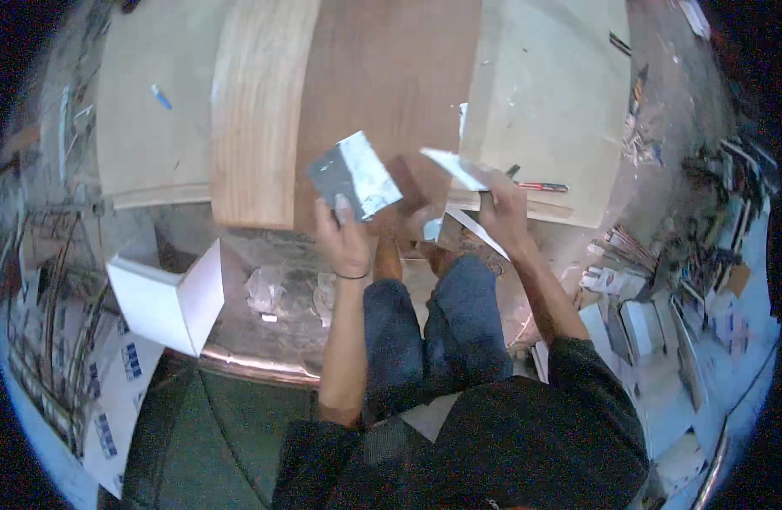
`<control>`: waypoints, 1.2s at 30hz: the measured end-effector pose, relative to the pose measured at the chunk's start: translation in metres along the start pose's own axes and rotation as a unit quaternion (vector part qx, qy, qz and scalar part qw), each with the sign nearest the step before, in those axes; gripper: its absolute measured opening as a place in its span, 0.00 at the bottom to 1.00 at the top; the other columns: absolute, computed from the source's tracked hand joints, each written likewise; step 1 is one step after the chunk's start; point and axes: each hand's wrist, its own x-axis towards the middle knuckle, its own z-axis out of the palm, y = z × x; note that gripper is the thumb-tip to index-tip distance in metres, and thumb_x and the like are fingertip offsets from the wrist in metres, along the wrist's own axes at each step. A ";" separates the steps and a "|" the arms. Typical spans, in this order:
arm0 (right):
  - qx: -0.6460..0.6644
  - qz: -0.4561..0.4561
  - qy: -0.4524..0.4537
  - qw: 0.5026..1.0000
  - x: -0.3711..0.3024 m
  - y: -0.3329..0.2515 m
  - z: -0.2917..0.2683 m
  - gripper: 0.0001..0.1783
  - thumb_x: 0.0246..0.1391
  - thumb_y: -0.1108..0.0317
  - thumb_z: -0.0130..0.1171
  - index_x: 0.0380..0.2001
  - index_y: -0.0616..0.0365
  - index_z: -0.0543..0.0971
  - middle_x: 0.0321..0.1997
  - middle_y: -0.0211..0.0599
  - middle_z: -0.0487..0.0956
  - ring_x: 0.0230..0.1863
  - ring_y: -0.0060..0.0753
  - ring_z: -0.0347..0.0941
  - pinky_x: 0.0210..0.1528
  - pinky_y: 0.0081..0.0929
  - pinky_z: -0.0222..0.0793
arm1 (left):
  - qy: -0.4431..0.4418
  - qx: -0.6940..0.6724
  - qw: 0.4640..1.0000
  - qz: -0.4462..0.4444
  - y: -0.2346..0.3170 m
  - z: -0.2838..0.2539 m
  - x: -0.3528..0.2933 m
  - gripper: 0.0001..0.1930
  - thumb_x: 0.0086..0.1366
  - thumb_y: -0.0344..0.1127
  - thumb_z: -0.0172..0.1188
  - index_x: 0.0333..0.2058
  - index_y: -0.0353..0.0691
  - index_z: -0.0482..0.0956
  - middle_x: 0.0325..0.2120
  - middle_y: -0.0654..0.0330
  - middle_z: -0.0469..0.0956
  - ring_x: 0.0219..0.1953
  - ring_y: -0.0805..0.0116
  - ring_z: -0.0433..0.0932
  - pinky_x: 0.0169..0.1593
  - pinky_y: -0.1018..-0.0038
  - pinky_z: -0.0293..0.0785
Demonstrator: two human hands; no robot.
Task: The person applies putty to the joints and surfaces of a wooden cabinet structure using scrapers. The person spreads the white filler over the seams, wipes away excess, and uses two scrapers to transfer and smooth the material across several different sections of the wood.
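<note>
My left hand grips a flat square panel by its near edge. One part of the panel's face is grey, and a bright white, streaked band crosses the other part. Across from it, my right hand holds a thin flat piece with a white face, tilted and slightly blurred. The two pieces are apart, raised over the brown middle board. A reddish-brown block shows between them, partly hidden by the left panel.
A light wood plank lies left of the brown board. On the pale boards are a blue marker-like item and a red-and-black tool. A white folded panel stands at left. Offcuts are piled at right.
</note>
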 end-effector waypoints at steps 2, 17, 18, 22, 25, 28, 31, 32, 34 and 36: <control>-0.006 0.057 0.041 0.997 -0.001 0.034 0.002 0.20 0.40 0.87 0.44 0.38 0.59 0.74 0.37 0.47 0.75 0.41 0.37 0.72 0.43 0.26 0.65 | -0.010 0.007 1.000 -0.014 -0.020 -0.010 0.015 0.12 0.62 0.37 0.43 0.33 0.31 0.65 0.28 0.56 0.69 0.31 0.70 0.66 0.37 0.74 0.63; -0.277 0.024 0.105 0.955 0.049 0.072 0.025 0.25 0.35 0.78 0.49 0.40 0.43 0.73 0.39 0.31 0.75 0.40 0.34 0.70 0.33 0.29 0.70 | -0.031 -0.052 0.998 0.014 -0.078 -0.007 0.070 0.12 0.63 0.36 0.41 0.35 0.32 0.67 0.28 0.59 0.71 0.31 0.72 0.66 0.38 0.76 0.63; -0.275 0.026 0.105 0.955 0.045 0.069 0.026 0.25 0.35 0.78 0.49 0.40 0.43 0.73 0.39 0.31 0.75 0.40 0.34 0.70 0.33 0.29 0.70 | -0.023 -0.026 0.999 0.008 -0.078 -0.007 0.069 0.12 0.63 0.36 0.40 0.34 0.32 0.67 0.27 0.60 0.70 0.30 0.72 0.66 0.37 0.76 0.63; -0.305 0.023 -0.017 0.952 0.018 0.045 0.017 0.23 0.33 0.76 0.52 0.38 0.46 0.74 0.39 0.35 0.75 0.41 0.36 0.70 0.37 0.32 0.69 | -0.016 -0.091 0.995 -0.030 -0.066 -0.001 0.066 0.12 0.63 0.37 0.41 0.35 0.33 0.67 0.27 0.61 0.70 0.29 0.73 0.66 0.35 0.77 0.64; -0.266 0.000 -0.056 0.962 0.000 0.051 0.005 0.20 0.31 0.70 0.58 0.36 0.49 0.75 0.38 0.40 0.75 0.40 0.39 0.71 0.38 0.32 0.68 | 0.016 -0.072 0.991 -0.110 -0.054 0.005 0.064 0.11 0.63 0.37 0.41 0.35 0.35 0.67 0.28 0.62 0.70 0.30 0.74 0.67 0.34 0.79 0.64; -0.109 0.179 -0.112 0.971 0.002 0.040 -0.003 0.29 0.27 0.73 0.60 0.42 0.50 0.72 0.44 0.36 0.73 0.47 0.36 0.67 0.48 0.31 0.63 | -0.014 -0.174 0.976 -0.132 -0.071 -0.006 0.071 0.12 0.63 0.38 0.42 0.37 0.35 0.67 0.29 0.62 0.70 0.31 0.75 0.68 0.33 0.80 0.65; -0.117 0.098 -0.018 0.988 0.028 0.029 -0.009 0.32 0.27 0.75 0.58 0.45 0.50 0.70 0.47 0.38 0.71 0.50 0.40 0.65 0.50 0.31 0.61 | -0.044 -0.122 0.987 -0.089 -0.075 -0.011 0.072 0.12 0.63 0.37 0.42 0.37 0.34 0.67 0.31 0.60 0.70 0.32 0.73 0.67 0.36 0.79 0.64; -0.122 0.058 0.031 0.990 0.030 0.033 -0.009 0.33 0.28 0.75 0.57 0.46 0.49 0.69 0.48 0.39 0.70 0.51 0.42 0.63 0.52 0.31 0.60 | -0.046 -0.108 0.991 -0.058 -0.071 -0.008 0.071 0.12 0.63 0.37 0.42 0.38 0.33 0.67 0.32 0.60 0.70 0.33 0.73 0.67 0.38 0.78 0.63; -0.195 0.030 0.006 0.980 0.037 0.044 -0.004 0.31 0.31 0.76 0.53 0.47 0.49 0.68 0.50 0.37 0.69 0.53 0.40 0.62 0.52 0.33 0.59 | -0.041 -0.091 0.995 -0.026 -0.073 -0.008 0.072 0.12 0.63 0.36 0.42 0.38 0.32 0.67 0.32 0.59 0.70 0.34 0.73 0.67 0.39 0.78 0.63; -0.267 0.001 -0.017 0.964 0.041 0.055 0.002 0.30 0.35 0.76 0.50 0.48 0.48 0.67 0.51 0.34 0.68 0.54 0.39 0.60 0.53 0.35 0.59 | -0.029 -0.069 0.995 -0.070 -0.078 -0.011 0.073 0.12 0.63 0.36 0.42 0.37 0.31 0.67 0.32 0.59 0.69 0.35 0.73 0.66 0.41 0.77 0.61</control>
